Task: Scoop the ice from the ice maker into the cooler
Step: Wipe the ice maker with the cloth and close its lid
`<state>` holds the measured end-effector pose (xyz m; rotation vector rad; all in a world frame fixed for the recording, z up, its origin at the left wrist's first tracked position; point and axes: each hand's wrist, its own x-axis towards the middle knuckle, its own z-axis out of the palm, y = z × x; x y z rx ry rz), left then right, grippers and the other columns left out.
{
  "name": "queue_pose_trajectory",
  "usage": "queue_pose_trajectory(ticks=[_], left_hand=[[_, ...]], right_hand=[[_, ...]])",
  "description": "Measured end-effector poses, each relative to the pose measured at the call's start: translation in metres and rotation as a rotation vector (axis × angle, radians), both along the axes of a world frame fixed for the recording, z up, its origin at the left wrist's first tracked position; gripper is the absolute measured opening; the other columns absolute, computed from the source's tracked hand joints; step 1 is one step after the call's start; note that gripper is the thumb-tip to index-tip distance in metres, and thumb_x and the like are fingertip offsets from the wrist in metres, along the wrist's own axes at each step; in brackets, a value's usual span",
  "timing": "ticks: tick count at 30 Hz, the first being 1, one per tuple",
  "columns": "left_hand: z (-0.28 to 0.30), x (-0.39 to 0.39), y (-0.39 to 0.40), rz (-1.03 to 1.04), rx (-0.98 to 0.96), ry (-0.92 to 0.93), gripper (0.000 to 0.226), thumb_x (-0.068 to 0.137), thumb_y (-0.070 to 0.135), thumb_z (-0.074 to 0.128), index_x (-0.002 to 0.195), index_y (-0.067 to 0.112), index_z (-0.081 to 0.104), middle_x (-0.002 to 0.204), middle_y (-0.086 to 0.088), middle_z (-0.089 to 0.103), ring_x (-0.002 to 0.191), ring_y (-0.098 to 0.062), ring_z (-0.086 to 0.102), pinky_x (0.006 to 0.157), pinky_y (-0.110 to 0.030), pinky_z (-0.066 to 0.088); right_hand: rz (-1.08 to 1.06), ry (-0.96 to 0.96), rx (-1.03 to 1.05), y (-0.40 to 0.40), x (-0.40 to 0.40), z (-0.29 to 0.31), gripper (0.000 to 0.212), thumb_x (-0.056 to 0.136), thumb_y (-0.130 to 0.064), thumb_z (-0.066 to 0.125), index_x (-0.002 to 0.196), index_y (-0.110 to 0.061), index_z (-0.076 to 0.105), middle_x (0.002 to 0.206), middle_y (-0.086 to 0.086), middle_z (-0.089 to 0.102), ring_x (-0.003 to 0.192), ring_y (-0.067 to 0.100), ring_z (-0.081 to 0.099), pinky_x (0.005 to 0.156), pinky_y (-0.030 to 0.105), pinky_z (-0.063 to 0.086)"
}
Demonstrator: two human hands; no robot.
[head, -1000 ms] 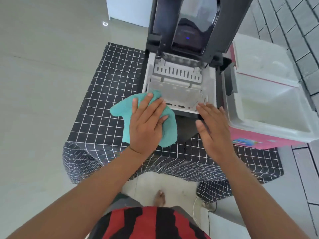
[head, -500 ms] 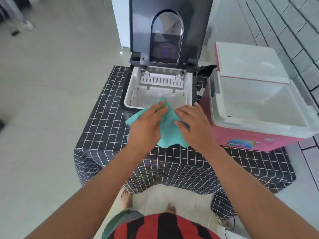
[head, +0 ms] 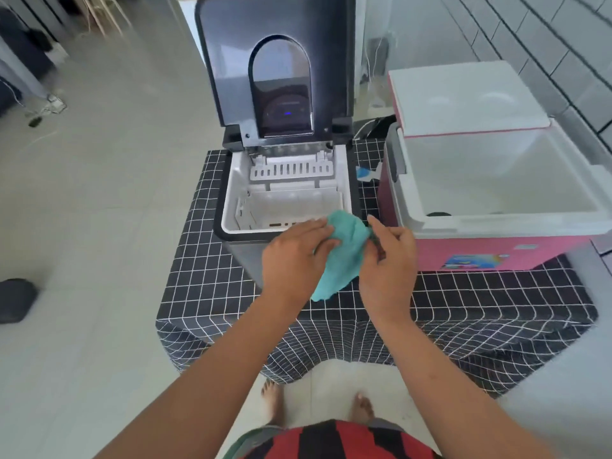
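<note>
Holding a teal cloth (head: 341,256) between them, both hands hover at the front edge of the ice maker (head: 284,207), which stands on the bench (head: 205,276) under a black checked cover. The left hand (head: 293,256) has its grip pinched on the cloth's left side, fingers pointing toward the machine's white basket; the right hand (head: 389,263) grasps the cloth's right edge with curled fingers. The ice maker's lid is up, and its basket looks white and bare; whether any ice lies in it cannot be told from here. The cooler (head: 496,226) sits just beside the machine on the right, lid thrown back, its pale interior open. What matters next: the basket lies straight ahead of both hands, slightly toward the left hand, while the cooler lies off to the right, nearest the right hand. No scoop is clearly visible, and both hands are occupied by the cloth, so it probably has to be set down first.
</note>
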<state>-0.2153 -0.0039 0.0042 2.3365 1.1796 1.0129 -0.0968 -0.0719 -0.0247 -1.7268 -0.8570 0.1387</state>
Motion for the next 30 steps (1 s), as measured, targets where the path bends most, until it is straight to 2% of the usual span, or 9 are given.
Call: queue_pose_trajectory(ticks=[4,7,9,12,19,22,24,27,30], left_hand=[[-0.008,0.007,-0.003,-0.005,0.011,-0.010,0.018,0.080,0.022,0.080,0.098,0.017,0.080,0.110,0.002,0.074,0.107,-0.010,0.067,0.095,-0.024,0.049],[-0.007,-0.006,0.005,-0.099,-0.059,-0.137,0.022,0.084,0.008,0.074,0.105,0.015,0.077,0.113,0.004,0.072,0.108,0.000,0.064,0.100,-0.015,0.045],[-0.003,-0.020,0.018,-0.222,-0.074,-0.102,0.029,0.087,0.001,0.069,0.113,0.012,0.074,0.122,0.003,0.067,0.114,0.002,0.060,0.101,-0.014,0.043],[0.000,-0.031,0.031,-0.322,-0.076,-0.020,0.030,0.086,-0.001,0.071,0.115,0.007,0.072,0.129,-0.004,0.064,0.118,-0.010,0.062,0.104,-0.020,0.045],[-0.009,-0.025,0.025,-0.229,-0.137,-0.140,0.027,0.084,-0.004,0.073,0.107,0.009,0.074,0.117,-0.001,0.071,0.111,-0.009,0.066,0.107,-0.033,0.044],[-0.014,-0.022,0.022,-0.243,-0.062,-0.142,0.024,0.082,-0.007,0.073,0.104,0.002,0.075,0.111,-0.007,0.072,0.108,-0.013,0.067,0.108,-0.040,0.044],[-0.015,-0.023,0.024,-0.253,-0.013,-0.134,0.023,0.081,-0.008,0.073,0.102,0.001,0.075,0.110,-0.009,0.073,0.108,-0.014,0.067,0.107,-0.042,0.046],[-0.016,-0.023,0.024,-0.275,0.029,-0.132,0.022,0.080,-0.009,0.073,0.100,-0.001,0.076,0.110,-0.011,0.073,0.107,-0.017,0.068,0.104,-0.046,0.047],[-0.018,-0.022,0.024,-0.282,0.056,-0.123,0.020,0.081,-0.008,0.073,0.099,0.000,0.076,0.110,-0.012,0.073,0.105,-0.022,0.070,0.102,-0.050,0.048]], right_hand=[[0.056,0.154,0.097,-0.004,-0.002,0.000,0.037,0.091,-0.008,0.058,0.126,-0.020,0.060,0.114,-0.003,0.056,0.107,0.016,0.058,0.090,0.024,0.049],[0.197,0.228,0.085,-0.005,-0.011,-0.007,0.043,0.092,-0.032,0.060,0.134,-0.031,0.052,0.136,-0.010,0.049,0.127,0.003,0.045,0.103,0.021,0.038],[0.206,0.217,0.023,0.001,-0.011,-0.009,0.044,0.090,-0.040,0.061,0.132,-0.041,0.051,0.141,-0.018,0.041,0.130,-0.010,0.035,0.105,0.018,0.032],[0.235,0.212,0.010,0.013,0.000,-0.007,0.040,0.089,-0.037,0.063,0.129,-0.036,0.057,0.146,-0.013,0.041,0.128,-0.015,0.033,0.105,0.010,0.029],[0.269,0.137,-0.045,0.049,0.047,0.009,0.029,0.093,-0.027,0.058,0.121,-0.026,0.066,0.135,-0.010,0.055,0.111,-0.020,0.043,0.098,0.000,0.026],[0.219,0.051,-0.066,0.085,0.064,0.025,0.028,0.091,-0.018,0.059,0.117,-0.021,0.069,0.132,-0.001,0.059,0.113,-0.002,0.052,0.094,-0.005,0.021],[0.222,0.067,-0.047,0.099,0.068,0.033,0.028,0.091,-0.013,0.057,0.116,-0.016,0.069,0.132,0.006,0.059,0.119,0.011,0.055,0.101,0.003,0.026],[0.309,0.035,-0.040,0.089,0.064,0.026,0.030,0.093,-0.015,0.054,0.121,-0.016,0.066,0.142,0.003,0.049,0.124,0.014,0.051,0.106,0.020,0.035],[0.460,0.039,-0.014,0.054,0.049,0.000,0.039,0.098,-0.024,0.046,0.136,-0.026,0.052,0.155,-0.005,0.029,0.136,0.000,0.031,0.106,0.009,0.024]])
